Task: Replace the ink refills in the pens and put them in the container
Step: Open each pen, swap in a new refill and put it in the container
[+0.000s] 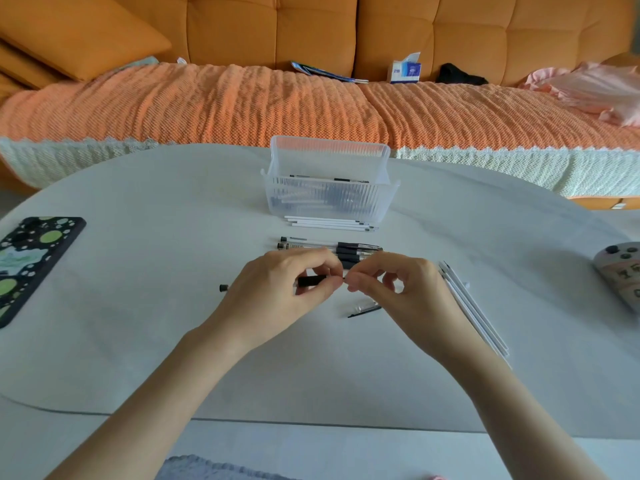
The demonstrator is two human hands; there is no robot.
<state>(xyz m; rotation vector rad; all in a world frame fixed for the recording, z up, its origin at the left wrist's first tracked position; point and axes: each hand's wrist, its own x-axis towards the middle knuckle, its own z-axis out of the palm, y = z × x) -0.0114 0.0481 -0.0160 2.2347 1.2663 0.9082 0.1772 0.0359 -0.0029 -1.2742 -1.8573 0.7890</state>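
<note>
Centrally, left hand (273,287) gripping pen (311,280), right hand (393,289) apparently pinching its tip.

The tabletop (156,306) is pale grey-white, and on it are a clear container (329,199) with fine vertical ribbing, plain white refills (329,223), and clear-barrelled pens (332,247) with black sleeves and black end plugs; the held pen (311,280) shows black. The phone case (31,265) is black, dotted with white spots and light-green blobs. The sofa (311,26) is orange with square tufting, its blanket (207,105) a salmon-orange ribbed weave ending in a cream band with a scalloped white edge, and on it lie a blue-and-white box (405,69), a black cloth (460,76) and a pale pink cloth (588,88).
</note>
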